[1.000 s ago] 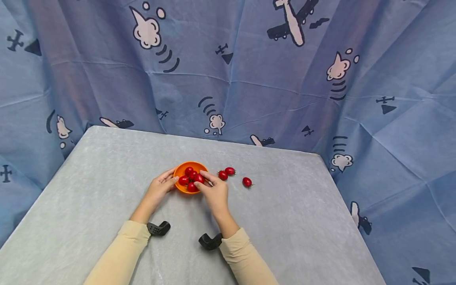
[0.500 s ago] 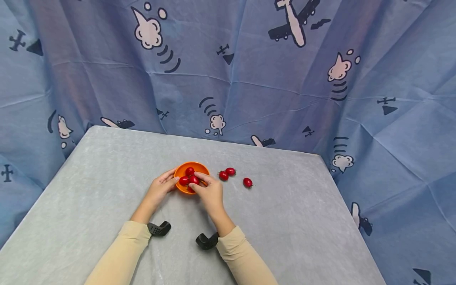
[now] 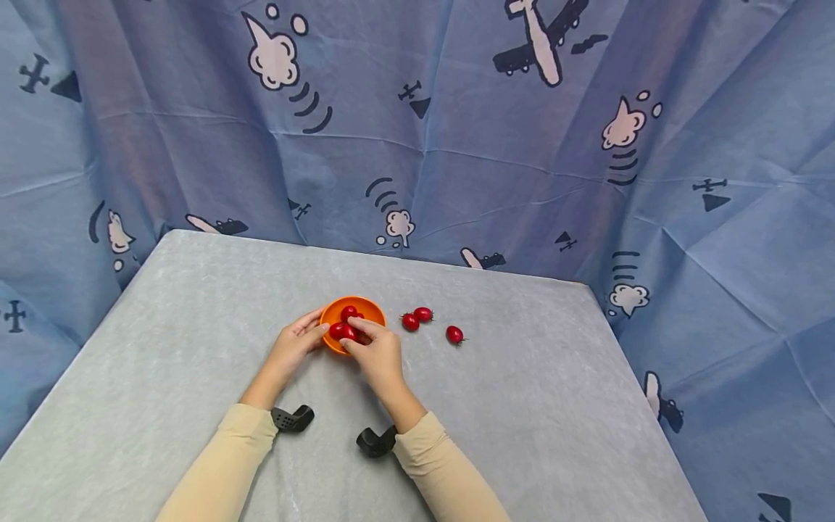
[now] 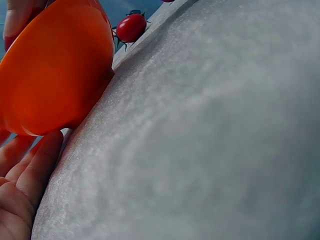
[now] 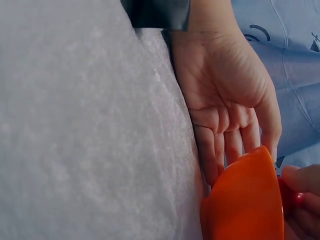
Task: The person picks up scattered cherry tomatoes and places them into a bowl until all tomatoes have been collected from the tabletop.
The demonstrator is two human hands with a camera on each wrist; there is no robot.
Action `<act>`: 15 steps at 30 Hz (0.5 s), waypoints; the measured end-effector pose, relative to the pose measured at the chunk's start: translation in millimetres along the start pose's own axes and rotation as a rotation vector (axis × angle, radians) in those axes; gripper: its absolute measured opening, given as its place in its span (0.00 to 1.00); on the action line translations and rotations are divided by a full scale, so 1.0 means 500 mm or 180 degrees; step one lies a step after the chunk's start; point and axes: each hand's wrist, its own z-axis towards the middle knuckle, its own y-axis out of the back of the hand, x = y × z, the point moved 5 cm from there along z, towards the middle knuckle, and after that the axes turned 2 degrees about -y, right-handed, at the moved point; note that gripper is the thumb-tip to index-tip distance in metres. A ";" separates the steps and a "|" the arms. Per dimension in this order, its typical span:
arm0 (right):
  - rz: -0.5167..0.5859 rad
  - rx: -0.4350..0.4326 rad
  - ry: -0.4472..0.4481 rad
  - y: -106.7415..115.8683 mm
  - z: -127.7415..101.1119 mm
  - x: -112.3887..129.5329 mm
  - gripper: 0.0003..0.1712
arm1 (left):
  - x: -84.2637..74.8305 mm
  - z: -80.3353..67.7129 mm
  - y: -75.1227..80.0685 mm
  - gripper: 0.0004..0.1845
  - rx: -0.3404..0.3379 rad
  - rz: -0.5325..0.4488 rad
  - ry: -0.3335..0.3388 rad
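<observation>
An orange bowl [image 3: 372,307] with several cherry tomatoes in it stands on the table. My left hand [image 3: 291,349] grips the bowl's left side, thumb at the rim; its fingers [image 4: 37,170] lie against the outer wall in the left wrist view. Over the bowl, my right hand [image 3: 380,357] pinches a red cherry tomato [image 3: 350,333] between thumb and forefinger. Beside that one lie other tomatoes, one tomato [image 3: 336,330] at the left and another tomato [image 3: 349,313] farther back. The right hand covers the bowl's front right part.
Right of the bowl, two cherry tomatoes [image 3: 409,322] with green stems lie close together, and a third tomato [image 3: 454,334] sits farther right. A grey-white cloth [image 3: 554,406] covers the table. Behind it hangs a blue curtain [image 3: 365,87] with printed planes.
My right hand has moved left over the bowl with the pinched tomato, from its right side towards the middle. The left hand keeps its grip on the bowl.
</observation>
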 end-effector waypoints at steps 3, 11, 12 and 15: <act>-0.0088 0.0022 0.0042 -0.001 -0.001 0.004 0.20 | 0.001 0.000 0.001 0.30 -0.0031 0.0012 0.0010; -0.0315 0.0009 0.0158 -0.005 -0.001 0.010 0.19 | 0.003 0.001 -0.001 0.29 -0.0009 -0.0038 0.0047; -0.0356 0.0012 0.0164 -0.005 0.000 0.010 0.19 | 0.002 0.001 -0.001 0.29 0.0001 -0.0041 0.0044; -0.0432 0.0035 0.0183 -0.006 0.000 0.010 0.19 | 0.001 0.000 0.000 0.29 0.0004 -0.0039 0.0031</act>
